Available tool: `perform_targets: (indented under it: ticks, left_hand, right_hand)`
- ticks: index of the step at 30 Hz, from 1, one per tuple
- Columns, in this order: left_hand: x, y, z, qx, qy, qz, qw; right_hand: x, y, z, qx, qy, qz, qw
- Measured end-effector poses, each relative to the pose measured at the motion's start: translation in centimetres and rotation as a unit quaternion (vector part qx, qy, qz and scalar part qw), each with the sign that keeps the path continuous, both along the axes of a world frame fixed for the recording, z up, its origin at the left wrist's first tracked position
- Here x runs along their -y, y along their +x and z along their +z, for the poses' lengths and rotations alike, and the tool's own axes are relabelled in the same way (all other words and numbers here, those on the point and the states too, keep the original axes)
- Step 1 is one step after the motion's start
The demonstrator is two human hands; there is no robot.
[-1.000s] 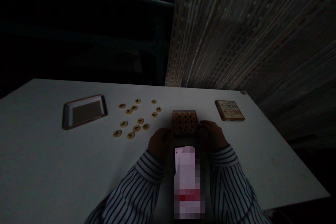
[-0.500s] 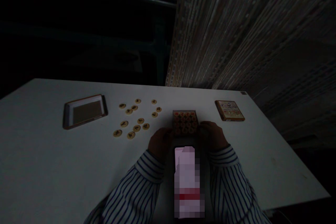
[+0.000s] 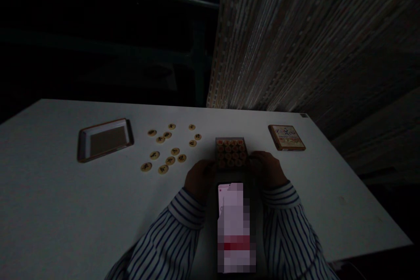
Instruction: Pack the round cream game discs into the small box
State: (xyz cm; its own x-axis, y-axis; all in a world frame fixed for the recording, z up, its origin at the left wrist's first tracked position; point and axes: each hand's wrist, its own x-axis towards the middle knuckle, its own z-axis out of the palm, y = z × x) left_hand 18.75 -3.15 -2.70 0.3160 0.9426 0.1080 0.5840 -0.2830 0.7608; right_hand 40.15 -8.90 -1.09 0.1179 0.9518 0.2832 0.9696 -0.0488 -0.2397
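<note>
A small clear box of xiangqi pieces (image 3: 231,153) stands in front of me, its round pieces packed in rows, the far row with red characters. My left hand (image 3: 201,178) is closed at its near left corner. On the opposite side, my right hand (image 3: 268,169) grips the box's right edge with curled fingers. Both sets of fingertips are dark and partly hidden. Left of the box, several loose xiangqi pieces (image 3: 169,160) with dark characters lie scattered, face up. Just below the box is a lit phone (image 3: 233,223), its screen blurred out.
An open shallow box lid (image 3: 129,133) lies at the left of the white table (image 3: 82,210). At the right sits a flat printed box (image 3: 288,137). A string curtain (image 3: 249,52) hangs behind the table's far edge. The room is dark.
</note>
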Motion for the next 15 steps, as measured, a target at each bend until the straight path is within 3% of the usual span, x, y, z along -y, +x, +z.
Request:
perform_targets:
  ticks: [7,15]
  left_hand:
    - [-0.12,-0.01,0.10,-0.051,0.039,-0.019,0.998]
    - [-0.05,0.05,-0.03,-0.074,0.111,-0.085,0.987]
  right_hand:
    - [0.77,0.95,-0.16,-0.038,-0.035,-0.001,0.999]
    - [0.67,-0.01,-0.19,-0.029,-0.091,-0.027,0.995]
